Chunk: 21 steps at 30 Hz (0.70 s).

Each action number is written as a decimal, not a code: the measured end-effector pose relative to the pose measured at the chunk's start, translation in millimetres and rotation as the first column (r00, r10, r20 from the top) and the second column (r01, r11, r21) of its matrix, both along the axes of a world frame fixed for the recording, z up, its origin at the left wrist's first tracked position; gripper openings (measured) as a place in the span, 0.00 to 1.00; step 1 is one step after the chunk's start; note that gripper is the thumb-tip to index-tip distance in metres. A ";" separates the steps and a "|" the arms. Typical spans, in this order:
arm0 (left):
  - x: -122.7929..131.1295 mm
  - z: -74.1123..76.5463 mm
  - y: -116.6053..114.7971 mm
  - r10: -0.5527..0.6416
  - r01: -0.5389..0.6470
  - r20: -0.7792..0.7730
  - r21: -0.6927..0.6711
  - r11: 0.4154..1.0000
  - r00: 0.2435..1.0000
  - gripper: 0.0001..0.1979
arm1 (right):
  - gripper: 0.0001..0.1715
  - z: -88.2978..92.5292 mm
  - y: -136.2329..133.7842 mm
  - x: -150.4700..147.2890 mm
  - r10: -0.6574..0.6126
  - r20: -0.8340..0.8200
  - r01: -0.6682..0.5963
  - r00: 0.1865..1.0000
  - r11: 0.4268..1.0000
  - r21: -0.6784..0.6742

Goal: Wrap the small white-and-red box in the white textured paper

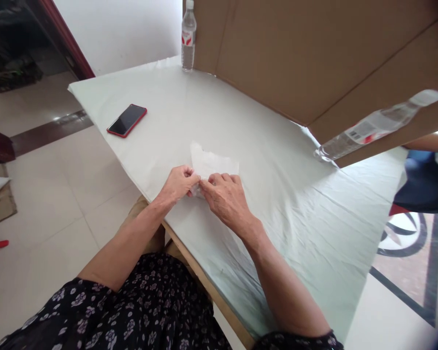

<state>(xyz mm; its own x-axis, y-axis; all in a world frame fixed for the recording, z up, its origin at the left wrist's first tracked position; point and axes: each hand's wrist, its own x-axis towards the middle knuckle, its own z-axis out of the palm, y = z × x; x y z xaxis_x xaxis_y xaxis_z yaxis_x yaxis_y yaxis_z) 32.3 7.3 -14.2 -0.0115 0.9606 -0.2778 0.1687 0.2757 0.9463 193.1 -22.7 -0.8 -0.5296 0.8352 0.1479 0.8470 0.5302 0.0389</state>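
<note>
Surface (277, 136) before you carries a thin white sheet (215, 161), probably light, limp and easily torn; take it gently by its near edge. There your right hand (227, 197) curls over, grip hidden; your left hand (180, 183) pinches it closed.

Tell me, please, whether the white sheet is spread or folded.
Partly spread: the white sheet lies open beyond the left hand and right hand; nearer, cannot tell.

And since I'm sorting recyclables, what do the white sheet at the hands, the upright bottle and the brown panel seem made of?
Sheet: matte and thin, perhaps tissue or soft plastic; pale, with an uneven edge.
Bottle: probably glossy plastic, given its clear, ribbed wall.
Panel: likely matte cardboard, brown with straight creases.
</note>
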 end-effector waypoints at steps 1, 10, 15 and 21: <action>1.7 0.9 -0.6 -0.005 0.005 0.015 0.004 1.000 1.000 0.04 | 0.13 0.8 -0.4 0.1 -0.002 -0.006 0.001 1.000 1.000 -0.010; -9.2 12.7 -7.1 -0.306 0.312 -0.090 0.056 0.949 0.948 0.10 | 0.12 8.6 -1.0 3.1 -0.038 -0.092 0.025 0.995 0.991 -0.132; -16.8 20.9 -7.3 -0.463 0.526 -0.311 0.160 0.835 0.830 0.15 | 0.15 7.1 -3.3 14.8 -0.018 -0.316 -0.032 0.949 0.988 -0.152; -5.5 8.5 -15.9 -0.245 0.552 -0.644 0.330 0.766 0.725 0.11 | 0.14 -4.7 -17.1 58.2 -0.379 -0.602 0.334 0.703 0.923 -0.190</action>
<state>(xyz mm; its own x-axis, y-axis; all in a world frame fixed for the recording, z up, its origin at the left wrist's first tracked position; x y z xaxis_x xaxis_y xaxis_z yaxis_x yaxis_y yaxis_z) 26.9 -8.7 -5.8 0.4074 0.9035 0.1329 0.6644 -0.3931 0.6357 251.3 -39.8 -5.5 -0.0004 0.9616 0.2743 0.7973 0.1658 -0.5804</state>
